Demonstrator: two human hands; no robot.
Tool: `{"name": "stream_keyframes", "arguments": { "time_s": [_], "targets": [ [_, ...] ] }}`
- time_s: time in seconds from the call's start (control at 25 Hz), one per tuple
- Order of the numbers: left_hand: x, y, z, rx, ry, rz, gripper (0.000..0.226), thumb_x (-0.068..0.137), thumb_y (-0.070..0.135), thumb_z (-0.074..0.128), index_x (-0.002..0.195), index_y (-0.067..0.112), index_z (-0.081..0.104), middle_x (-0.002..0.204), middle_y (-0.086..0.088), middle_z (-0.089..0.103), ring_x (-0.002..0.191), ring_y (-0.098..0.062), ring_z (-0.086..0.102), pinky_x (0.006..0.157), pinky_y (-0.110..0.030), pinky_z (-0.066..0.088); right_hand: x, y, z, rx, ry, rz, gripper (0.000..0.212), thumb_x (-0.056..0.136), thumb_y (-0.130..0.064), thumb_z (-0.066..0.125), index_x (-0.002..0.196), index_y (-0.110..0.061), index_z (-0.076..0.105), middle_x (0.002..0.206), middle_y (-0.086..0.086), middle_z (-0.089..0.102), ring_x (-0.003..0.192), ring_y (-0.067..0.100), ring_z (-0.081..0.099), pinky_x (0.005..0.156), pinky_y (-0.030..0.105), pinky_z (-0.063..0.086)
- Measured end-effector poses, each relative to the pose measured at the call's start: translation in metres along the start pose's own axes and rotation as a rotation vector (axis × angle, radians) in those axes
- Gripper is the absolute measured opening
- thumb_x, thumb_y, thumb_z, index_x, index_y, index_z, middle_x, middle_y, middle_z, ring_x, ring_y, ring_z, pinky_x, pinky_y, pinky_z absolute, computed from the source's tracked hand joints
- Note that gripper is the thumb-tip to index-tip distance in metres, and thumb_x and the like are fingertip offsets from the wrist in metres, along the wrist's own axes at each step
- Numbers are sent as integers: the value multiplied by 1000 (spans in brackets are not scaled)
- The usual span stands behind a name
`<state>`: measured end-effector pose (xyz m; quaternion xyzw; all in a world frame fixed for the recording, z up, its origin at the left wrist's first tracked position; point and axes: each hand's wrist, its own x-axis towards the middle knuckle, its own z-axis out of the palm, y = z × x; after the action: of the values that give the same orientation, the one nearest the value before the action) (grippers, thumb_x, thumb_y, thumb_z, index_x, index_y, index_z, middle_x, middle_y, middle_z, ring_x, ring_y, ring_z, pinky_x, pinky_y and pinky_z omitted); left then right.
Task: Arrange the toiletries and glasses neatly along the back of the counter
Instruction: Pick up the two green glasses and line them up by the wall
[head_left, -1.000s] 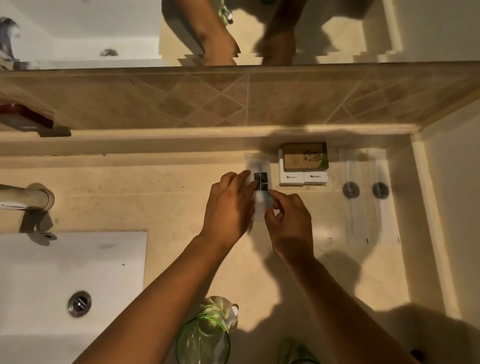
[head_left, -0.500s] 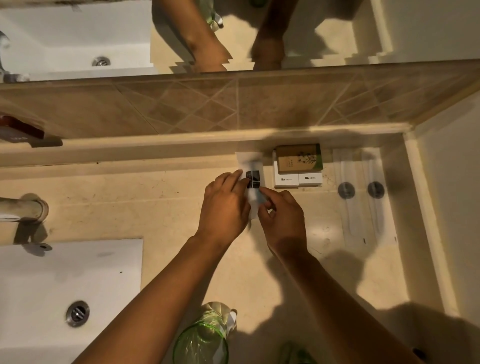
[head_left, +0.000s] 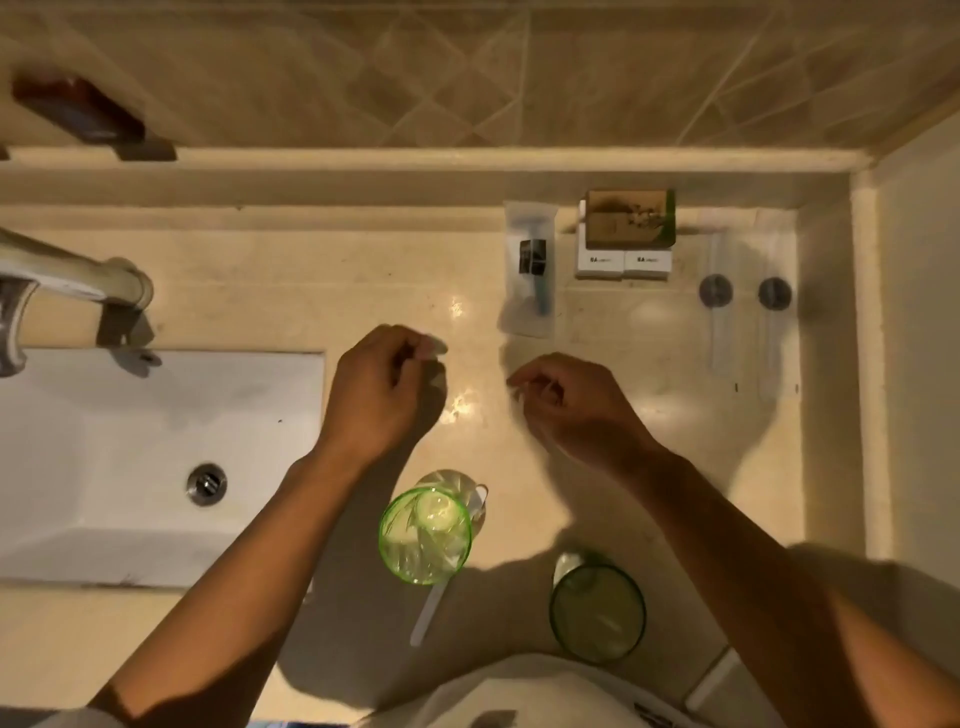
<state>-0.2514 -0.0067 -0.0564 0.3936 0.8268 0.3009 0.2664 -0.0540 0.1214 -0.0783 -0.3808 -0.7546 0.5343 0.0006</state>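
Observation:
A clear razor packet (head_left: 530, 267) lies on the counter against the back ledge. Right of it stand two small white boxes (head_left: 622, 263) with a brown soap box (head_left: 629, 217) on top. Further right lie two long clear packets (head_left: 744, 301) with round grey seals. Two green glasses stand near the front: one (head_left: 426, 530) under my left wrist, one (head_left: 597, 610) under my right forearm. My left hand (head_left: 384, 389) and my right hand (head_left: 576, 405) hover loosely curled over the counter, below the razor packet, holding nothing.
A white sink (head_left: 130, 457) with a drain sits at the left, and a tap (head_left: 67, 280) reaches over it. A dark red object (head_left: 78, 111) rests on the ledge at the upper left. A side wall (head_left: 914, 312) bounds the counter on the right.
Both hands have let go of the razor packet and drawn back toward me. The packet now lies flat beside the white boxes. The view has tipped down, showing both glasses.

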Motion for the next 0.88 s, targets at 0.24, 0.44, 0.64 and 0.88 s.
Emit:
{"name": "stream_keyframes", "arguments": {
  "time_s": [0.24, 0.44, 0.64, 0.88],
  "targets": [
    [-124, -51, -14, 3, -72, -169, 50, 86, 1, 61, 99, 49, 60, 100, 15, 69, 90, 4, 65, 80, -6, 46, -29, -8, 39, -190, -561, -132, 69, 81, -12, 73, 138, -40, 47, 102, -40, 42, 76, -4, 53, 64, 12, 45],
    [-178, -53, 18, -304, -76, -197, 69, 82, 16, 81, 129, 54, 48, 123, 14, 65, 108, -5, 67, 88, -19, 56, -30, -10, 60, -291, -596, -267, 75, 71, -24, 86, 137, -30, 50, 109, -21, 47, 87, -18, 47, 66, 5, 40],
    [-175, -47, 27, -402, 37, -265, 66, 79, 13, 84, 125, 49, 53, 118, 17, 68, 107, -2, 67, 88, -13, 53, -32, -9, 69, -299, -495, -210, 80, 68, -32, 88, 138, -31, 50, 120, -9, 56, 101, 5, 56, 84, 19, 47],
    [-136, -46, 14, -630, 165, -346, 42, 83, 3, 78, 109, 31, 60, 104, 27, 70, 101, 3, 68, 79, -7, 50, -15, -32, 64, -149, -340, -103, 67, 68, -43, 83, 121, -63, 47, 105, -23, 57, 93, -7, 57, 68, 5, 44]
  ]
}}
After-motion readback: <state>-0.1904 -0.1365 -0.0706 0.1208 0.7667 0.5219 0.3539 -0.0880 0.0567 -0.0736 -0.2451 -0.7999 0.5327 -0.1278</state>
